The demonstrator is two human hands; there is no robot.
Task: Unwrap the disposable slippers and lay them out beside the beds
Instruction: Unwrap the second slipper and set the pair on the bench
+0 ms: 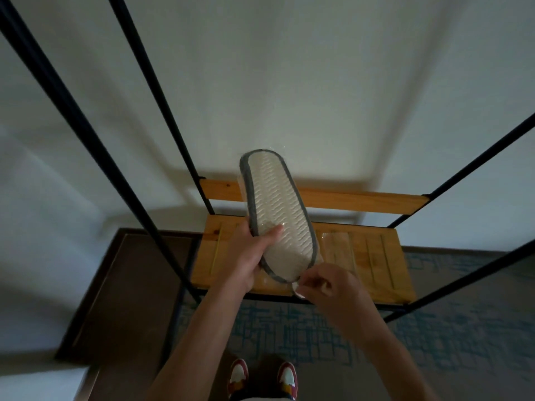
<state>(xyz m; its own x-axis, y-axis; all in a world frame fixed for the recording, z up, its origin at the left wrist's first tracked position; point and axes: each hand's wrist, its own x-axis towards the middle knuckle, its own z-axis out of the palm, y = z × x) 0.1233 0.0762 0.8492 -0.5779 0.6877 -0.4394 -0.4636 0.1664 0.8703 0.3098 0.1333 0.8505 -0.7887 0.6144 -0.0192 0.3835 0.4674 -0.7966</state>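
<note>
A pack of disposable slippers (275, 209) in clear plastic wrap is held up in front of me, its cream wavy sole with a grey rim facing the camera. My left hand (249, 256) grips its left edge, thumb lying across the sole. My right hand (321, 285) pinches the wrap's lower end, just below the heel. Another clear-wrapped item (337, 247) lies flat on the wooden shelf behind the pack; I cannot make out what is inside it.
A low wooden shelf (376, 256) with a back rail sits in a black metal rack (162, 91) against a white wall. Blue-patterned carpet (434, 328) covers the floor. A dark brown panel (121, 285) lies at the left. My shoes (262, 377) show below.
</note>
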